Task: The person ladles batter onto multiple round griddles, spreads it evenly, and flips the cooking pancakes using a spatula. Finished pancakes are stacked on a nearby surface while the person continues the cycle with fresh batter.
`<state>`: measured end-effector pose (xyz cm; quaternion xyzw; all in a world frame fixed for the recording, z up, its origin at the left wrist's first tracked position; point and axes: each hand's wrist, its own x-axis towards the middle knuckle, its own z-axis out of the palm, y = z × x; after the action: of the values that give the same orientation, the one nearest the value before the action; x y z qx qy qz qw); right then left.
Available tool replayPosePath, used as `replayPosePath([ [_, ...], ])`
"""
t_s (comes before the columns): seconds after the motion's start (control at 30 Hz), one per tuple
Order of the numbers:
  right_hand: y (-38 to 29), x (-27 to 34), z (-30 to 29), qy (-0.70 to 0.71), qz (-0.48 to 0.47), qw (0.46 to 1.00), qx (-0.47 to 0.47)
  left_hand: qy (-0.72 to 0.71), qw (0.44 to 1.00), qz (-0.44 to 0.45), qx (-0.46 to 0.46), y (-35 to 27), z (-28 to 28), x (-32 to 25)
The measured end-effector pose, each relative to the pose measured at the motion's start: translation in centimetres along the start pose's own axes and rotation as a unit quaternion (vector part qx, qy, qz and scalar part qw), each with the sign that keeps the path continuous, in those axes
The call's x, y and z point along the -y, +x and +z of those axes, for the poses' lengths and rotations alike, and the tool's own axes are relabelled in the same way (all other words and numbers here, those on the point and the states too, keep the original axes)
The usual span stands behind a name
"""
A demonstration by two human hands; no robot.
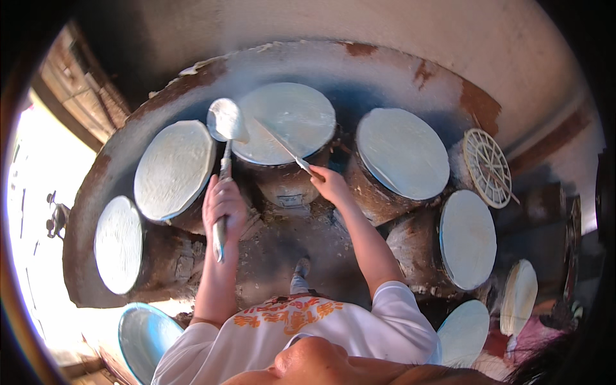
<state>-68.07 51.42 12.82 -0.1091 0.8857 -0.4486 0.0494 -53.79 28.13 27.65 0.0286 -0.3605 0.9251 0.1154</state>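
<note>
My left hand [225, 207] grips the handle of a ladle [226, 163]. The ladle's round, pale-coated bowl overlaps the left edge of the middle griddle; I cannot tell whether it touches. Between the fingers of my right hand [332, 186] is a long, thin flat spatula [279, 139], its blade reaching over that same griddle. A pale, thin layer of batter or pancake [293, 113] covers the griddle, and steam blurs its left side. Left of it, beyond my left hand, another pale-covered round griddle [175, 168] sits tilted in view. To the right stands a similar griddle [403, 154].
Further pale-covered griddles stand at far left [119, 245], right [468, 239] and lower right [464, 332], on brown stoves [173, 260]. A blue-rimmed basin [144, 337] is lower left. A round spoked rack [487, 167] leans right. Pink cloth [534, 337] shows near a pale disc [519, 296].
</note>
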Motion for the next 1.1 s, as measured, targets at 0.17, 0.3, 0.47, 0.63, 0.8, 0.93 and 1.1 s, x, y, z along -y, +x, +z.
replayPosePath([
  [0.17,-3.5,0.5,0.3,0.018,-0.117,0.991,-0.057,0.157,0.976,0.057,0.138,-17.5,5.0,0.0],
  [0.3,-19.1,-1.4,4.8,0.182,-0.025,0.97,0.159,0.253,0.917,0.251,0.18,-34.8,7.0,2.9],
  [0.47,-20.3,3.8,9.2,0.357,0.115,0.914,0.156,0.249,0.818,0.518,-0.015,-47.3,7.3,-1.0],
  [0.63,-14.3,7.0,15.4,0.154,-0.118,0.971,0.142,0.06,0.641,0.701,-0.307,-57.9,-1.9,-26.7],
  [0.8,-5.4,17.9,22.6,0.021,-0.309,0.948,0.078,0.062,0.606,0.722,-0.328,-56.0,-7.2,-38.9],
  [0.93,0.7,18.9,25.6,-0.167,-0.352,0.912,0.127,0.133,0.627,0.691,-0.334,-45.1,-3.8,-33.8],
  [1.1,2.7,20.0,26.7,-0.183,-0.386,0.88,0.209,0.321,0.287,0.661,-0.614,-43.8,-0.3,-24.5],
])
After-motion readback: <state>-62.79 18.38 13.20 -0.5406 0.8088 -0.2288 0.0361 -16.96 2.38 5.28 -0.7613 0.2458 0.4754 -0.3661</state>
